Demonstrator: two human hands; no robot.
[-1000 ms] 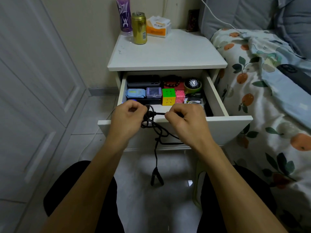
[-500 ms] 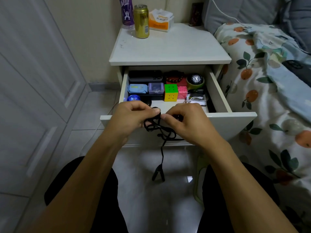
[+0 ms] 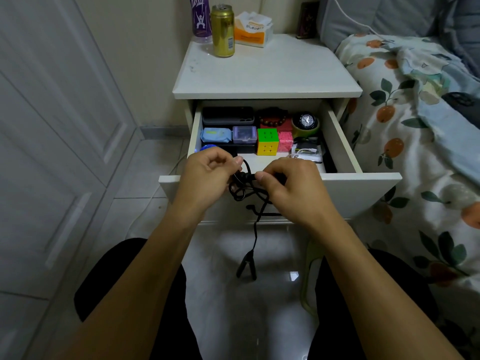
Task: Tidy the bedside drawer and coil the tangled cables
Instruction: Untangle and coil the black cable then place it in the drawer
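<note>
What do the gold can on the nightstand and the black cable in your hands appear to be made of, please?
Gold can: likely aluminium, glossy, with a bright sheen and a silvery rim. Black cable: seemingly rubber or plastic sheathing, matte; it bends limply into loops and hangs slack.

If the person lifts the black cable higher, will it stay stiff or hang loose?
Probably loose: the black cable droops straight down from both hands, left hand and right hand. It likely tangles easily, since loops bunch between the hands. The forked end seems to weigh it down, so it may swing.
</note>
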